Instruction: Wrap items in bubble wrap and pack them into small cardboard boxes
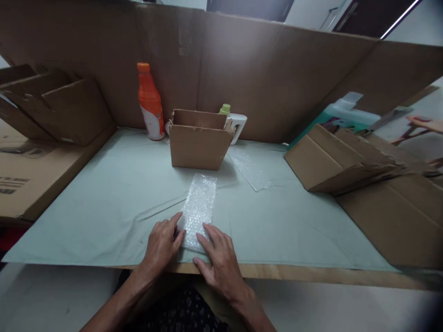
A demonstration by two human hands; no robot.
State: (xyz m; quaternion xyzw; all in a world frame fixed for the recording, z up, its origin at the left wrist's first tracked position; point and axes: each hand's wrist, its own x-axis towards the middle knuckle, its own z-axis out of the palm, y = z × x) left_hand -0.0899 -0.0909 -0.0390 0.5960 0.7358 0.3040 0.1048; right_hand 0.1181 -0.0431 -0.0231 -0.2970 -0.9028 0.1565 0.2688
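Note:
A folded strip of clear bubble wrap (201, 200) lies flat on the pale green cloth, running away from me from the table's front edge. My left hand (163, 240) touches its near left edge, index finger and thumb apart, the other fingers bent. Across from it, my right hand (221, 256) rests its fingertips on the near right part, fingers spread and thumb towards the table edge. Neither hand grips the wrap. Whether anything is inside the wrap I cannot tell. Just beyond its far end stands an open cardboard box (199, 146).
Behind the box are an orange bottle (149, 103) and a white jug (238, 125) with a green cap. Another bubble wrap sheet (251, 168) lies right of the box. Cardboard boxes (332, 159) and a green-liquid container (346, 115) stand right; more boxes (72, 110) left. Cardboard walls (277, 78) close the back.

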